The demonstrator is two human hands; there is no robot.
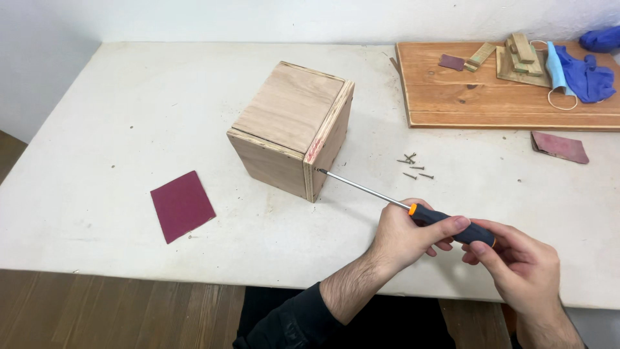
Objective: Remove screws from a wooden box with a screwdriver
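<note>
Both hands [403, 236] [523, 268] closed on screwdriver [413, 208], tip apparently at plywood box [290, 129] edge; may slip, gouging wood.

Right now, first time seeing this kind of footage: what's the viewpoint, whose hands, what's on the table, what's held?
There is one picture, taken by a camera worn on a person's head, looking down at their own two bare hands. No machine is involved.

Both hands grip one screwdriver with a black and orange handle: the left hand near the orange collar, the right hand at the handle's end. Its tip meets the near corner edge of a plywood box standing on the white table.

Also on the table: a dark red sheet of sandpaper to the left, loose screws right of the box, another sandpaper piece, and a wooden board carrying wood scraps, a face mask and blue gloves.
</note>
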